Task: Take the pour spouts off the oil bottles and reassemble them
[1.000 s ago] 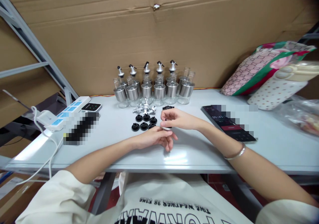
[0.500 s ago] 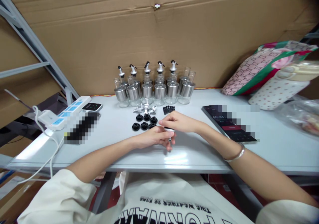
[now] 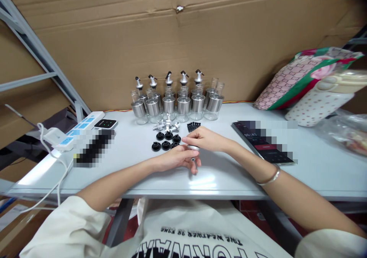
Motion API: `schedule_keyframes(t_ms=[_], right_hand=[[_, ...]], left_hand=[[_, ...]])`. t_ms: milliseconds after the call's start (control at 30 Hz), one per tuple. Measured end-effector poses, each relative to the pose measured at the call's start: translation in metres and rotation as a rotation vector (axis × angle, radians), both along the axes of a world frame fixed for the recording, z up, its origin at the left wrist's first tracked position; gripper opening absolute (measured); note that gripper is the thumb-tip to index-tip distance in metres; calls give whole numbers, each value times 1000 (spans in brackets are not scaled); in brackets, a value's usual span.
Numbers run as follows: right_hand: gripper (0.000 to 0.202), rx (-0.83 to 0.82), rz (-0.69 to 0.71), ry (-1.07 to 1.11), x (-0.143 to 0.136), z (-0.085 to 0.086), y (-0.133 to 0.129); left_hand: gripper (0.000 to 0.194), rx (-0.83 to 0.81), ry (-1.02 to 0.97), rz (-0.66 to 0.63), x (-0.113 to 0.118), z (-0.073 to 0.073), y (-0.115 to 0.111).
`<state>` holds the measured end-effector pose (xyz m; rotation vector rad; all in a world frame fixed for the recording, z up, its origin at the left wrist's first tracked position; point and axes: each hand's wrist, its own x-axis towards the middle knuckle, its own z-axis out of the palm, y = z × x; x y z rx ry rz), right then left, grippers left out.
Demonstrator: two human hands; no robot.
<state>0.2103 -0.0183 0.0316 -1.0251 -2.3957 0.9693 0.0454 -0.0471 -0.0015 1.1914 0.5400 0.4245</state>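
Observation:
A silver pourer spout (image 3: 194, 148) is pinched in my left hand (image 3: 180, 156), its narrow end pointing down toward me. My right hand (image 3: 205, 138) bends over it from the right, fingers closed at the spout's upper side and partly hiding it. Just left of my hands lie several black round stoppers (image 3: 166, 145) in rows. Behind these is a small pile of silver pourer tops (image 3: 168, 125). Several small black caps (image 3: 194, 126) lie in a row beyond my right hand.
Several glass bottles with steel sleeves (image 3: 184, 106) stand along the back, the rear ones mostly topped by pourers. To the right are a phone (image 3: 266, 147), a spotted flask (image 3: 318, 101) and a pink patterned bag (image 3: 286, 80). A power strip (image 3: 83, 128) lies on the left.
The spout has tilted in my fingers, so its narrow end now faces me more. Both hands stay in nearly the same place.

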Motion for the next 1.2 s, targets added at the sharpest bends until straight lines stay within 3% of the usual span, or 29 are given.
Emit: schedule_keyframes(t_ms=[200, 400, 600, 700, 967, 1100, 1200], right_hand=[[47, 65, 5, -39, 1, 2, 0], [52, 62, -71, 23, 1, 1, 2], [54, 21, -91, 94, -4, -5, 2], [57, 8, -98, 125, -5, -4, 1], [55, -60, -12, 243, -4, 3, 4], [52, -75, 40, 275, -1, 3, 6], [50, -105, 65, 269, 1, 0, 7]], left_hand=[[29, 33, -1, 37, 2, -3, -3], [34, -35, -27, -7, -1, 4, -1], [33, -31, 42, 106, -3, 7, -1], [32, -116, -2, 60, -3, 8, -2], [32, -529, -171, 23, -2, 19, -8], [32, -572, -197, -13, -5, 21, -6], [31, -504, -191, -61, -9, 18, -3]])
